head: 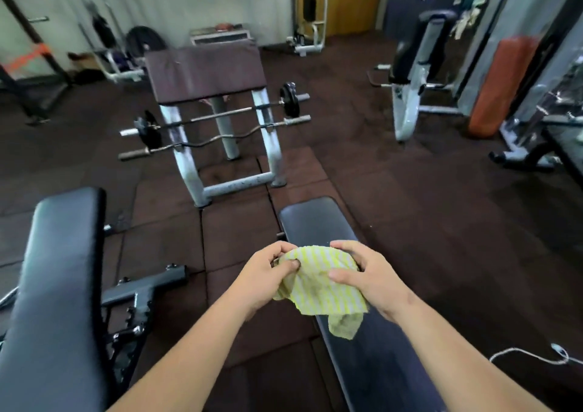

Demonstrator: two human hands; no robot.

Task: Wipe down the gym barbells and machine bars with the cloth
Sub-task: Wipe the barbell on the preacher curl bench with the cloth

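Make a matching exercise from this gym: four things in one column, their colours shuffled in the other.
Things:
1. cloth
2. curl pad
3. punching bag
4. flat bench

Colours:
A. orange
B. black
C. yellow and white stripes
D. dark brown

Pairs: 1-C, 2-D, 3-A, 4-B
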